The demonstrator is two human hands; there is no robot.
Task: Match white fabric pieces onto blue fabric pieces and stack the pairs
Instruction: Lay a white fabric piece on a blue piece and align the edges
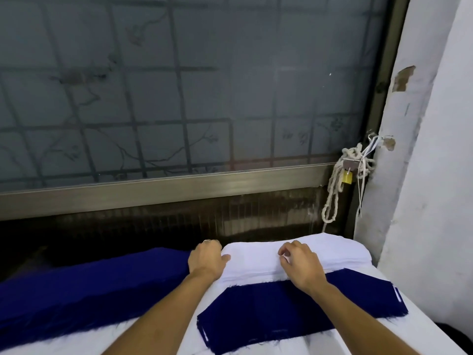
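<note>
Doubling is being risked, 2 layers clinging, as the white stack (337, 252) is being pinched by the right hand (300, 266) and gripped leftward by the left hand (206, 261).

— Upper and middle of the frame?
— Frosted window (179, 85), gridded with dark bars, faint branch patterns on the glass.
— Beneath?
— Metal frame rail (163, 185), then a dark ribbed panel (179, 221).
— Right side?
— White wall (430, 175), chipped plaster patch (403, 78) in the upper right. Knotted white rope (332, 196) hanging by the window corner, small brass padlock (347, 178) among the knots.
</note>
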